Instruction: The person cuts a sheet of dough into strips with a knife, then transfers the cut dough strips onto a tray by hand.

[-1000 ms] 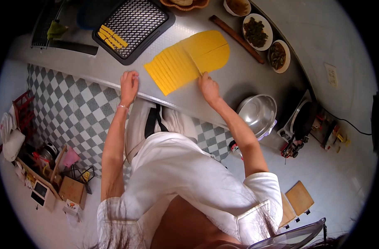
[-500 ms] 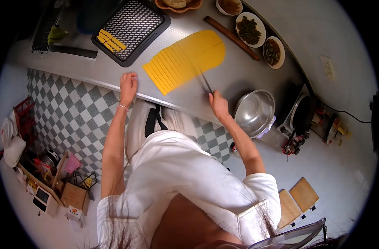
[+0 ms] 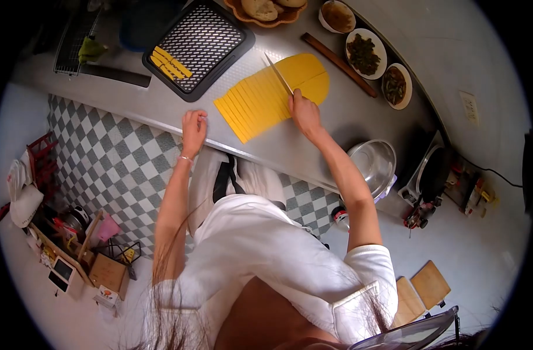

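My right hand [image 3: 305,114] is wrapped round the handle of a knife [image 3: 279,74], whose blade lies across a flat yellow sheet of dough [image 3: 304,73] on the metal counter. Parallel cuts divide the near left part of the sheet into strips [image 3: 243,111], still side by side. At the counter's front edge rests my left hand [image 3: 194,125], fingers curled in and nothing visible in them. Beyond it, a dark perforated tray [image 3: 202,41] holds several yellow strips [image 3: 171,64] with wavy dark gaps between them.
A wooden stick [image 3: 339,64] lies behind the dough. Bowls of food [image 3: 367,53] line the wall side, and a basket of bread [image 3: 266,10] stands at the back. To the right are a steel bowl [image 3: 372,166] and a dark pan [image 3: 432,169]. A green cloth [image 3: 91,50] sits far left.
My right hand has moved up and away from the counter's front edge, bringing the knife across the dough farther back. My left hand stays at the edge. The whole view has shifted slightly.
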Action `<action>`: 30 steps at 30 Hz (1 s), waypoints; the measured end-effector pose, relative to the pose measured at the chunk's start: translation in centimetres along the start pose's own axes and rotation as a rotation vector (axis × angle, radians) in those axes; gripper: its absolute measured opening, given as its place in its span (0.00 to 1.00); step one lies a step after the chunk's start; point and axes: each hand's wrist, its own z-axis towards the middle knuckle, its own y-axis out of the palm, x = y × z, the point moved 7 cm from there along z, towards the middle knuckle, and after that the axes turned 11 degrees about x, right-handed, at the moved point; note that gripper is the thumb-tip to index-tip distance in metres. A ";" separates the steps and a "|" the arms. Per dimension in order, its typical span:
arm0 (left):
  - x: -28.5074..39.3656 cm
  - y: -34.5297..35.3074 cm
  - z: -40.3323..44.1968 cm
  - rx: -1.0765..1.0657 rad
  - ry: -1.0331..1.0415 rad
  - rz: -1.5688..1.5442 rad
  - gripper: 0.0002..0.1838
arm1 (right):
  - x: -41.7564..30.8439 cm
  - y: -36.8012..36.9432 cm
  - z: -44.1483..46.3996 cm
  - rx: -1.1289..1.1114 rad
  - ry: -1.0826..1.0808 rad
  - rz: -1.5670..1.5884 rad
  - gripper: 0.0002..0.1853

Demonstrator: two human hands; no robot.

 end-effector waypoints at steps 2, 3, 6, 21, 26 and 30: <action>-0.1 0.0 0.2 -0.001 -0.004 0.004 0.07 | -0.4 0.4 0.6 0.004 -0.024 -0.016 0.12; -0.2 0.0 0.1 -0.001 -0.003 0.009 0.07 | -0.5 0.6 0.7 0.002 -0.033 -0.024 0.12; 0.0 -0.1 0.1 0.002 -0.022 0.000 0.07 | -0.9 0.8 1.0 -0.004 -0.043 -0.033 0.12; 0.0 -0.1 0.2 -0.013 -0.045 0.005 0.06 | -1.8 0.8 1.4 -0.007 -0.017 -0.045 0.12; 0.3 -0.2 0.2 -0.007 -0.031 -0.004 0.06 | -1.8 0.8 1.3 0.035 -0.041 -0.013 0.11; 0.3 -0.2 0.2 -0.002 0.001 0.017 0.05 | -1.8 0.9 1.2 0.012 -0.024 -0.009 0.11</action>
